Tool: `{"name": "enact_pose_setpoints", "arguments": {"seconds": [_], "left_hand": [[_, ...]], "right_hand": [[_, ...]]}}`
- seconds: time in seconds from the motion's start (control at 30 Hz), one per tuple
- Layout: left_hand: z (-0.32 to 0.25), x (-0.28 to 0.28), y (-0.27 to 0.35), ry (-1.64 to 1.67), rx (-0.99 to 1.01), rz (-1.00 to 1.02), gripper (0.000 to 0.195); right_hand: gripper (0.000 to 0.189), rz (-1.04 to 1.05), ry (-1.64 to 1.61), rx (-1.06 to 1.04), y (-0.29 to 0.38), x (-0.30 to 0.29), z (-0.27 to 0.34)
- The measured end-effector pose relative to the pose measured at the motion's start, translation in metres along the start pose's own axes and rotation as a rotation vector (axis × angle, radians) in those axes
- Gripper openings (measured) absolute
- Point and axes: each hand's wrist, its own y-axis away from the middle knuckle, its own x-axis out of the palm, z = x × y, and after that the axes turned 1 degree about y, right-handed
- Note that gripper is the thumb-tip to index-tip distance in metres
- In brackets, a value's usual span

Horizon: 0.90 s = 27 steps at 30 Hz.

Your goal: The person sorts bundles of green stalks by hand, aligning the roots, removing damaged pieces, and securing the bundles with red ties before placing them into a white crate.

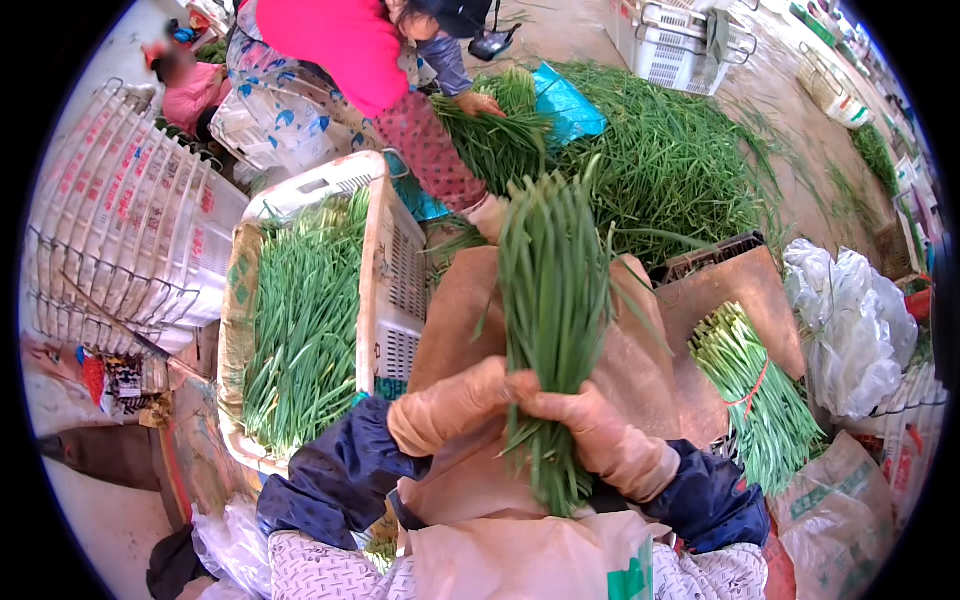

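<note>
Both my hands wear pale gloves and meet around a loose bunch of long flat green leaves, like garlic chives (553,285), held upright over my lap. My left hand (469,397) closes on its left side; my right hand (600,431) grips the right side, thumbs near each other at the front. A brown sheet (450,322) covers my lap beneath. To the right, a second bunch (754,397), tied with a red band, lies on a brown board (739,285). At left, a white plastic crate (379,277) holds many more such greens (304,322).
A co-worker in a pink top (330,45) bends close ahead, hands in greens beside a blue plastic sheet (562,105). A large heap of greens (667,157) covers the floor. Stacked white crates (127,217) stand left; clear plastic bags (844,322) lie right. Another person (191,94) sits far left.
</note>
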Motion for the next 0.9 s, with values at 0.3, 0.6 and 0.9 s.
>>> {"name": "enact_pose_setpoints", "arguments": {"seconds": [0.3, 0.6, 0.9], "left_hand": [[-0.005, 0.002, -0.006, 0.013, -0.094, 0.045, 0.058], [-0.032, 0.003, 0.04, 0.202, 0.016, -0.29, 0.049], [-0.003, -0.014, 0.07, 0.097, -0.332, -0.106, 0.039]], "right_hand": [[0.034, 0.304, 0.522, 0.028, -0.019, -0.002, -0.019], [0.079, 0.385, -0.007, 0.216, -0.018, -0.061, 0.04], [0.052, 0.053, -0.279, -0.221, -0.097, -0.063, 0.073]]}}
